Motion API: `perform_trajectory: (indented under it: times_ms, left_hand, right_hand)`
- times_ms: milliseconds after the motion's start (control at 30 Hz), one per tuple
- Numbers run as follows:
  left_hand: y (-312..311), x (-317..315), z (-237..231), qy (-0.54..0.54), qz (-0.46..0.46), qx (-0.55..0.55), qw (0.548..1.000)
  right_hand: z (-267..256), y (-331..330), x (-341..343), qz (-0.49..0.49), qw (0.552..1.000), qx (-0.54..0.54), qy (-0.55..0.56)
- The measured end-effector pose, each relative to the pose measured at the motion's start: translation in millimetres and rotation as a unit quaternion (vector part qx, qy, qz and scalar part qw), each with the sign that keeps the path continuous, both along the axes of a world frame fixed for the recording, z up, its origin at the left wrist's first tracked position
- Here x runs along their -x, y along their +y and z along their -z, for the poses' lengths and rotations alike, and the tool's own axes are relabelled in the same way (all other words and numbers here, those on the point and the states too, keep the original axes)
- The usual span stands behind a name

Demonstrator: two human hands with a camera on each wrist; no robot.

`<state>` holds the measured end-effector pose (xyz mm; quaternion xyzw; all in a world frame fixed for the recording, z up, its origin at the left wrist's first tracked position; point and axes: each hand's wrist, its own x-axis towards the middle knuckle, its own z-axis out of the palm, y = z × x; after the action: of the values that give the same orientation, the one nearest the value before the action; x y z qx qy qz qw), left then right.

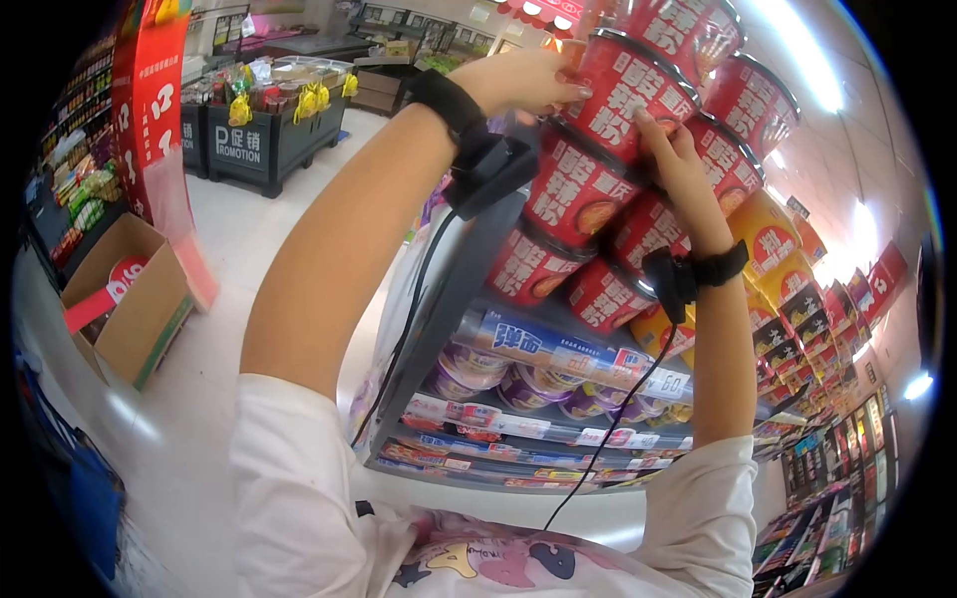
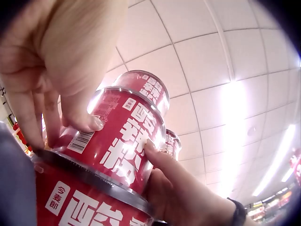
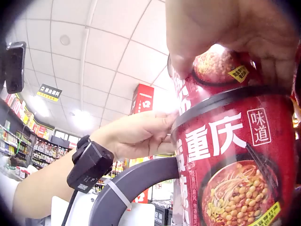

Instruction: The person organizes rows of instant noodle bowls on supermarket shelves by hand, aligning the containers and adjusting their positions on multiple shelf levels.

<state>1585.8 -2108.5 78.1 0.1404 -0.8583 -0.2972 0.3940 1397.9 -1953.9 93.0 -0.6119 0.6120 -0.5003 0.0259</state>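
Note:
Both hands hold one red instant noodle cup (image 1: 633, 90) with large white lettering, from opposite sides. My left hand (image 1: 528, 82) grips its left side, the thumb (image 2: 89, 123) pressed on the wall beside the barcode. On the other side my right hand (image 1: 681, 169) curls round it, thumb on the lettering. The held cup sits right at the dark-rimmed lid of a lower red cup (image 1: 581, 189). In the right wrist view, a lower cup (image 3: 244, 183) shows a noodle picture beneath the right hand. Another red cup (image 2: 143, 87) rises behind the held one.
More red cups (image 1: 538, 264) are stacked on the shelf's top, with yellow cups (image 1: 768, 234) to the right. Below, purple cups (image 1: 469, 369) fill a shelf behind price strips. An open cardboard box (image 1: 140, 309) and a dark promotion bin (image 1: 249, 149) stand at left.

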Motion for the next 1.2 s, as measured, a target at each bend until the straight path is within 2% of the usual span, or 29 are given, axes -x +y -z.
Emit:
perform_trajectory:
  times_ms: [100,200,300,400,500,567,700,767,800,900,1000,1033,1100,1200]
  left_hand:
    - [-1.1,0.7,-2.0,-0.009,-0.014,0.008,1.000]
    - [-11.6,10.5,1.0,0.006,-0.050,0.085,0.995]
    - [-5.8,5.3,-4.8,-0.038,-0.029,0.007,0.999]
    - [-4.1,3.4,-4.7,-0.036,-0.026,0.007,0.999]
    - [-12.9,11.5,-0.2,-0.008,-0.052,0.084,0.995]
    - [-13.2,11.7,0.9,0.001,-0.046,0.072,0.996]
    - [2.1,0.6,-2.9,-0.024,-0.065,0.119,0.990]
    - [9.5,-1.6,-8.9,-0.083,-0.102,0.102,0.986]
    - [11.1,-1.5,-10.4,-0.112,-0.120,0.094,0.982]
    - [13.9,-4.8,-6.7,-0.075,-0.104,0.124,0.984]
    - [6.0,0.4,-6.9,-0.096,-0.055,0.085,0.990]
    - [7.2,1.6,-10.0,-0.129,-0.074,0.050,0.988]
    - [6.2,2.7,-8.1,-0.124,-0.053,0.043,0.990]
    - [6.1,1.3,-6.2,-0.112,-0.039,0.056,0.991]
  right_hand:
    - [-1.7,-6.8,7.2,-0.029,1.000,-0.002,-0.011]
    - [0.3,-3.7,-0.3,-0.026,0.999,0.005,-0.017]
    - [1.3,-3.0,-7.6,-0.003,1.000,0.017,-0.006]
    - [2.1,0.2,-17.5,-0.011,0.999,0.030,-0.013]
    - [2.9,-5.7,-10.8,-0.018,0.999,0.039,-0.009]
    - [2.0,-14.2,2.4,-0.027,0.999,0.045,0.009]
    - [4.4,-22.5,-3.9,0.071,0.993,0.060,0.073]
    - [7.4,-31.4,4.2,0.124,0.984,0.060,0.110]
    - [8.2,-29.9,3.0,0.115,0.986,0.069,0.104]
    - [12.4,-27.4,-3.7,0.101,0.985,0.102,0.097]
    - [14.5,-25.0,-4.4,0.109,0.980,0.127,0.107]
    - [13.9,-20.9,-8.5,0.107,0.981,0.128,0.103]
    - [15.9,-16.5,-14.2,0.079,0.982,0.153,0.083]
    - [14.8,-6.6,-22.5,0.122,0.979,0.131,0.094]
